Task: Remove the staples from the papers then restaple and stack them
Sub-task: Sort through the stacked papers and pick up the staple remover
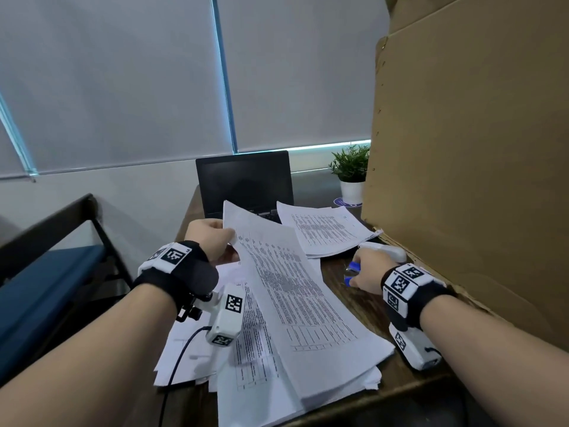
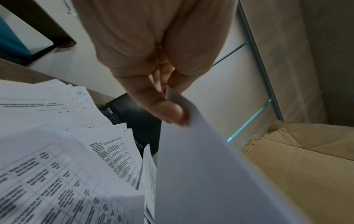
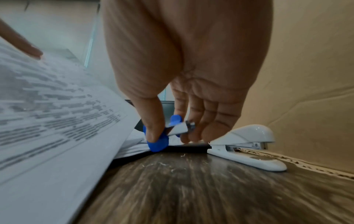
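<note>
Left fingers: while the head view is partly blocked by the sheet, a pinch is shown in the left wrist view, where the thumb and fingers (image 2: 168, 112) of the left hand (image 1: 209, 238) are closed on the top corner of a white printed sheaf of paper (image 1: 295, 291).
Held sheaf: it is lifted at its far end and slopes down toward the near edge, its lower part lying on the loose pile of printed white papers (image 1: 246, 365).
Right fingers: the blue-handled metal staple remover (image 3: 168, 131) is gripped between thumb and fingers of the right hand (image 1: 366, 272), with the tool held just above the wood.
Stapler: a white plastic stapler (image 3: 247, 145) is seen lying on the wood just beside the right hand, next to the tall brown cardboard box (image 1: 468, 155).
Second stack: a separate stack of printed sheets (image 1: 326, 229) is laid beyond the right hand, partly over the keyboard of the black open laptop (image 1: 244, 183).
Surface: the dark wood-grain surface (image 3: 191, 189) is strewn with small pale bent bits that may be pulled staples; this cannot be told for certain.
Background: a small green plant in a white pot (image 1: 351, 177) is placed behind the laptop, below grey window blinds (image 1: 123, 87).
</note>
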`<state>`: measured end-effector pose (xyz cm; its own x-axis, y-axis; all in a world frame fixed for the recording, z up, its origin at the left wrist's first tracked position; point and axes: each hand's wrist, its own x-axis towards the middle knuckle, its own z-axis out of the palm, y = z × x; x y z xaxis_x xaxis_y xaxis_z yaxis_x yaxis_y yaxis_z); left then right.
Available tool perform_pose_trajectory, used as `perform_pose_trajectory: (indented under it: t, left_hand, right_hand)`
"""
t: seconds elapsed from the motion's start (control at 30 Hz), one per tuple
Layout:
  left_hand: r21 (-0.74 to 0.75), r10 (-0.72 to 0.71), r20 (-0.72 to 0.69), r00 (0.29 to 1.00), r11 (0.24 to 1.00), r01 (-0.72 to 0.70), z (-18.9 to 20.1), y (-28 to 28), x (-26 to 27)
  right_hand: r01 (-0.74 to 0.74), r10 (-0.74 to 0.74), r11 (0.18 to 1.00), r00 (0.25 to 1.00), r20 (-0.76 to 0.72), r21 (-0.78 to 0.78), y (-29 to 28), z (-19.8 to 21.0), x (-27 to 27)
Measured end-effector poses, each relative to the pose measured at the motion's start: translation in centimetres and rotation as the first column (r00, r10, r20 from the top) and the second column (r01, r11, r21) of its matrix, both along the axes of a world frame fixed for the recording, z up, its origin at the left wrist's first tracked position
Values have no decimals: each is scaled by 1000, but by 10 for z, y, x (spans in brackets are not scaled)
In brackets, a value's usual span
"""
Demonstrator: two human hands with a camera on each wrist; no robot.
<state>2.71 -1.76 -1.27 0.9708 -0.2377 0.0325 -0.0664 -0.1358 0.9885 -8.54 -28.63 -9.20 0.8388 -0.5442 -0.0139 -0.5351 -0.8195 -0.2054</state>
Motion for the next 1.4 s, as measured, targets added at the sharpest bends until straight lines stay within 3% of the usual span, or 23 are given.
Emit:
perform_pose_trajectory:
  t: [0.23,0.4,0.53,0.63,0.73,0.8,0.93,1.1,1.2,1.3,1.4]
  left_hand:
    - [31,-23,89,996,999,20,-2,-7,-1]
    - [29,-11,116,993,1000,8,-6,-11,3]
    - [10,-7,133,991,1000,6,-7,-13,4]
    - [-12,13,129,992,1000,-11,-6,-11,9]
    - [-63,48,106,993,997,-41,-5,-5,14]
    - [-122,68,87,994,991,-57,-3,0,16]
    - [-217,136,89,987,970,-114,7,9,15]
    - [-159,147,217,965,981,-113,23,13,4]
    - [-143,150,240,959,983,-118,20,16,4]
    - [-89,123,222,967,990,-106,9,21,4]
    - [70,35,127,991,997,-45,-6,25,4]
  right_hand:
    - [-20,21,1000,999,-49,12,2,-4,-3]
    - [-23,19,1000,983,-181,-20,0,-3,-5]
    - [-6,8,1000,986,-166,8,-1,0,-4]
    - [-74,67,978,997,44,193,6,8,-3]
    - [-177,17,832,956,294,527,21,19,-1]
    - [-211,-21,761,937,349,613,26,24,4]
    - [-328,-40,764,836,548,556,39,39,12]
    - [-407,-178,745,642,746,528,66,61,22]
    - [-443,-198,738,580,790,510,80,67,20]
    - [-473,-147,726,603,784,500,88,64,14]
    - [-382,-43,767,772,634,517,83,48,13]
